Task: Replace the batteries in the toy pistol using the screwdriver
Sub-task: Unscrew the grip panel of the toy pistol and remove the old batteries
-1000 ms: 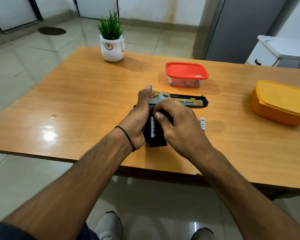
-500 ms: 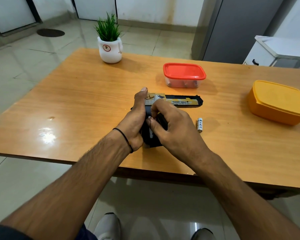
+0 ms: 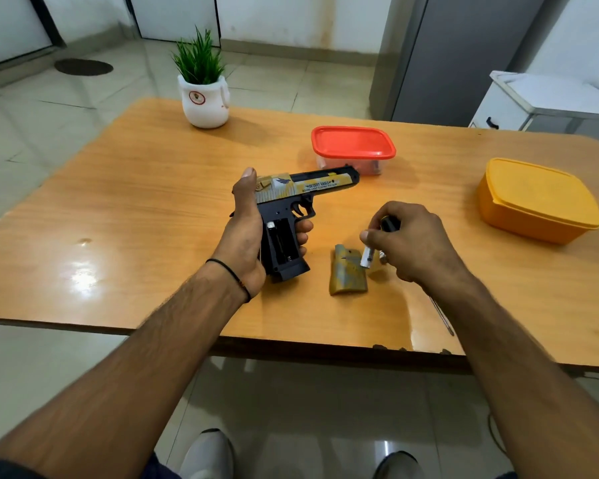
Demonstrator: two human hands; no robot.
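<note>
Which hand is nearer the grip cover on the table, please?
Right: the right hand holds a battery right by the grip cover; the left hand grips the toy pistol, farther left.

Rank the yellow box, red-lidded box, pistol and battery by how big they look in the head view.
1. Yellow box and pistol: about alike. The pistol is nearer the camera, so I won't rank them.
2. Red-lidded box.
3. Battery, by far the smallest.

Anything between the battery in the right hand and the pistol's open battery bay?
Nothing visible. The right hand holds the battery beside the open bay; the cover lies on the table, below the path.
</note>
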